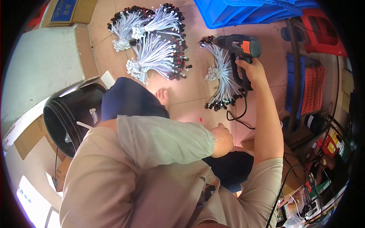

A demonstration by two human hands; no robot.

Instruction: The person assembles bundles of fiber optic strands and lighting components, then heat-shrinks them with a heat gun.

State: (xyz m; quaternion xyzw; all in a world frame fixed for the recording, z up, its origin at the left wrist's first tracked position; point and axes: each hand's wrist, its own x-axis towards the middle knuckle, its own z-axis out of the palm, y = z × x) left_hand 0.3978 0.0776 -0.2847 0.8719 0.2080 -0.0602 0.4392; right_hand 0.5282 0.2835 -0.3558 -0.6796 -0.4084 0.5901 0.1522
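Note:
My right hand is wrapped round the handle of a black heat gun with an orange label. Its nozzle points left, right over the dark far ends of a bundle of white cables. That bundle lies on the floor, tied near its middle, with black connectors at its near end too. Curled in by my knee, my left hand is closed, and nothing shows in its fingers. Farther left lie more bundles of white cables with white plugs at one end and black and red ends at the other.
A black bucket lies tipped at the left, beside cardboard. Behind the bundles stands a blue crate; a red stool and an orange basket are at the right. The gun's black cord loops across the tiled floor.

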